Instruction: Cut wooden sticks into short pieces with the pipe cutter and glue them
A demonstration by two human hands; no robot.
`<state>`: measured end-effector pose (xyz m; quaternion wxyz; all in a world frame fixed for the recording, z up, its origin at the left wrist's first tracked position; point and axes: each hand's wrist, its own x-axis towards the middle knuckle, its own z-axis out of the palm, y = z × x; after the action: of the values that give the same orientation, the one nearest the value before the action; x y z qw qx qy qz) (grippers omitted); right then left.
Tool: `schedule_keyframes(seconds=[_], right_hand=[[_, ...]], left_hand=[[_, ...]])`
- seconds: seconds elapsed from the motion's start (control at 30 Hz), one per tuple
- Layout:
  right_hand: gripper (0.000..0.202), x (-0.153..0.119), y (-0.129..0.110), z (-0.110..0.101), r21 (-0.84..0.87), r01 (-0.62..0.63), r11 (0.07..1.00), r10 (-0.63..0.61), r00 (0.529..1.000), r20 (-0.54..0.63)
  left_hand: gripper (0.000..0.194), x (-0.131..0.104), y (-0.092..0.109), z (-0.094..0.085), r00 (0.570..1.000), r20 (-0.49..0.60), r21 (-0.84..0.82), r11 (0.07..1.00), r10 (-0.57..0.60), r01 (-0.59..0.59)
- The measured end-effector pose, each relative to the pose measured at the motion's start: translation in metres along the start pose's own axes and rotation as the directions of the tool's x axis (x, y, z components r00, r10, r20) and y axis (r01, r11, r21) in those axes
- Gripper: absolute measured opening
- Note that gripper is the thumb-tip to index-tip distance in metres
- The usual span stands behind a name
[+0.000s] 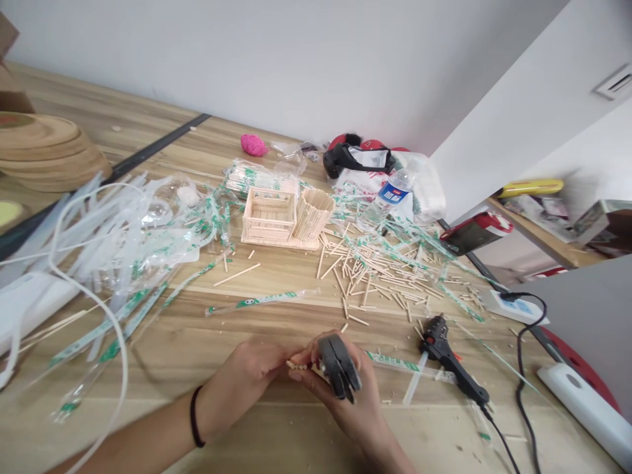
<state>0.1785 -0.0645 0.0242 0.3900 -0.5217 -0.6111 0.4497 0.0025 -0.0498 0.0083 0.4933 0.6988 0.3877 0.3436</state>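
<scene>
Near the table's front, my left hand (249, 372) is closed, its fingertips meeting a small row of short wooden sticks (298, 365). My right hand (353, 388) comes against the same sticks with its thumb and fingertips. Within its grasp is a dark grey tool with two prongs (338, 365), which looks like pliers; its working end is hidden. Beyond both hands stands a small holder made of wooden sticks (270, 230), with a square railed box and a round cup (314, 210) on one base.
Cut sticks (375, 276) lie scattered right of centre. A black glue gun (451, 362) with its cord rests at the right. Clear plastic wrappers and glue sticks (113, 230) crowd the left. A water bottle (388, 201) and pink yarn ball (253, 145) are at the back.
</scene>
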Motion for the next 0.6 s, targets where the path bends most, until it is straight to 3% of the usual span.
schedule_keyframes(seconds=[0.33,0.6], right_hand=[[0.023,0.005,-0.0032,0.0023,0.013,-0.043,0.999,0.043,0.999,0.008],[0.021,0.0068,-0.0034,0.0042,-0.017,0.007,1.0,-0.008,0.999,-0.038]], left_hand=[[0.023,0.0021,0.0014,-0.0024,0.999,-0.004,0.15,0.988,-0.033,0.033],[0.023,0.005,0.0062,-0.0028,0.999,-0.017,-0.009,0.999,-0.051,0.051]])
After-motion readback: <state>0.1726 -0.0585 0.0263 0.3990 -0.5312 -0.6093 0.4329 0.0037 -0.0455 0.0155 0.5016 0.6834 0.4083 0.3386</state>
